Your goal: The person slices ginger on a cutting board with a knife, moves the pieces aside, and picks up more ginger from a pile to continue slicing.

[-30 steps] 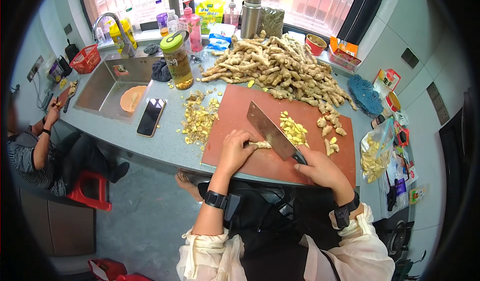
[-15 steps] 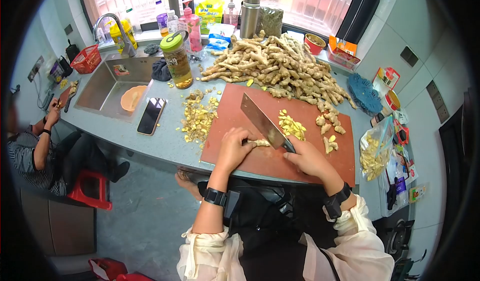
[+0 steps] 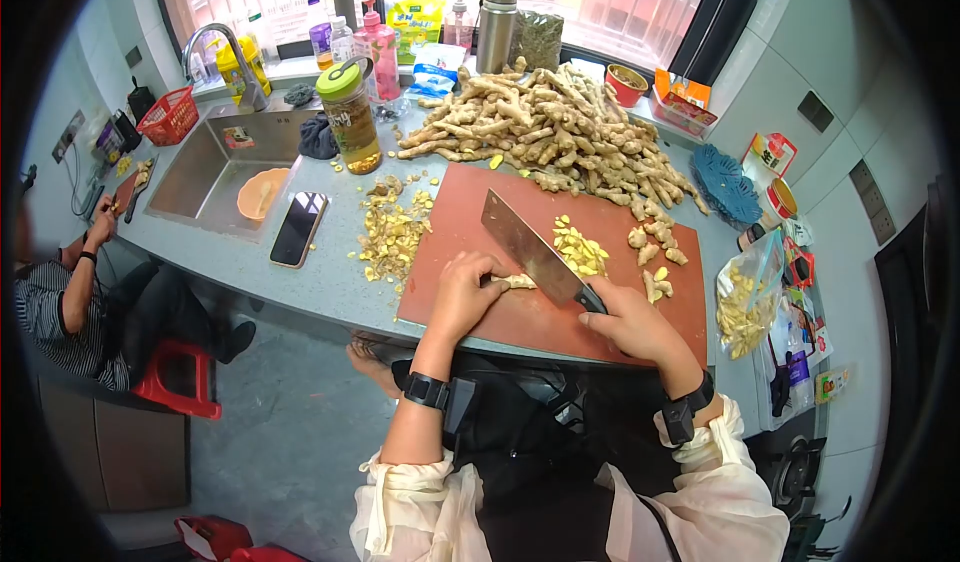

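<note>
My right hand (image 3: pixel 630 319) is closed around the dark handle of a cleaver (image 3: pixel 530 250), whose broad blade points up and to the left over the reddish-brown cutting board (image 3: pixel 480 197). Under the fingers of my left hand (image 3: pixel 467 290), a piece of ginger root (image 3: pixel 517 282) is pinned on the board, its right end near the blade. Cut yellow ginger slices (image 3: pixel 579 248) lie in a small pile just beyond the cleaver. Several short ginger pieces (image 3: pixel 655 234) rest at the board's right side, and a big heap of whole ginger (image 3: pixel 560 127) spreads behind.
Ginger scraps (image 3: pixel 393 232) lie left of the board, near a phone (image 3: pixel 299 229) and a green-lidded jar (image 3: pixel 352 127). A sink (image 3: pixel 190 177) is further left. A bag of ginger slices (image 3: pixel 745 307) stands right. Another person (image 3: pixel 75 292) sits at the far left.
My right hand and the cleaver have shifted slightly to the right and down relative to the ginger piece. My left hand keeps its hold. The whole view has moved a little.
</note>
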The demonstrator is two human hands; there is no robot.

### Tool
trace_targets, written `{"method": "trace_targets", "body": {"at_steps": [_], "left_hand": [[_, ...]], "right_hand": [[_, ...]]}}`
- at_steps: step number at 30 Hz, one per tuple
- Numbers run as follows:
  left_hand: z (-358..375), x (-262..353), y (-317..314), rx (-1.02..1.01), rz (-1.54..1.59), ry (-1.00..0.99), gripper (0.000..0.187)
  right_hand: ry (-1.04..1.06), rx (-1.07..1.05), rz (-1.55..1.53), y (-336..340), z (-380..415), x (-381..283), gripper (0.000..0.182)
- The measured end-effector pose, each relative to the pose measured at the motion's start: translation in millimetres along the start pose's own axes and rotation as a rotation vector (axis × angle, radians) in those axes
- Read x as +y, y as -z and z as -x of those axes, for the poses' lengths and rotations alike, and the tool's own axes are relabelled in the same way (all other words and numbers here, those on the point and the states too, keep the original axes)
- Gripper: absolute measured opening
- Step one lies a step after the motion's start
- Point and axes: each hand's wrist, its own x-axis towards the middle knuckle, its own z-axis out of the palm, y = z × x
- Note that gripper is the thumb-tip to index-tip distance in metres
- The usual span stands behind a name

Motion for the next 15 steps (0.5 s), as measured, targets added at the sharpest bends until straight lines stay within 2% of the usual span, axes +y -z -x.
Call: {"method": "trace_targets", "body": {"at_steps": [12, 15], "left_hand": [[-1.5, 1.7, -0.1, -0.015, 0.009, 0.007, 0.011], [-2.0, -1.8, -1.5, -0.012, -0.008, -0.011, 0.011]], "right_hand": [[-0.009, -0.064, 0.150, -3.7, -11.2, 0.3, 0.034], [0.028, -0.012, 0.181, -12.5, -19.9, 9.6, 0.039]]}}
